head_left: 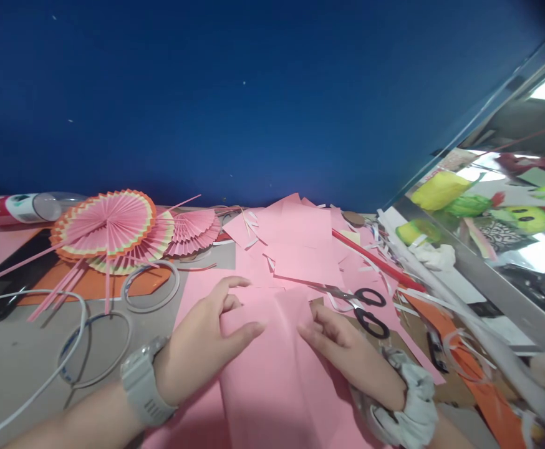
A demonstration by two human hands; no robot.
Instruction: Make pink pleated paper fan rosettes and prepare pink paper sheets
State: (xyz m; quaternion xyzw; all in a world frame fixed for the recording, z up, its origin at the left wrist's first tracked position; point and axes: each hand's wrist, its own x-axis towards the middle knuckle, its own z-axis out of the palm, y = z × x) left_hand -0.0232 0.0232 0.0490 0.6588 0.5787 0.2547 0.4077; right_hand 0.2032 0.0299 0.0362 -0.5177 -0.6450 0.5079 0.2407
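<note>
A sheet of pink paper lies between my hands, with a raised crease running down its right half. My left hand grips its upper left side, thumb on top and the fingers curled round the edge, partly hidden. On the right side my right hand pinches the paper between thumb and fingers. Just beyond the right hand, scissors with black handles rest on more pink sheets. A grey watch is on my left wrist and a pale scrunchie on my right.
Pleated paper fans sit at the left, near a bottle, a dark phone, tape rings and a white cable. A red strip, a cutter and orange paper lie right. A blue partition stands behind.
</note>
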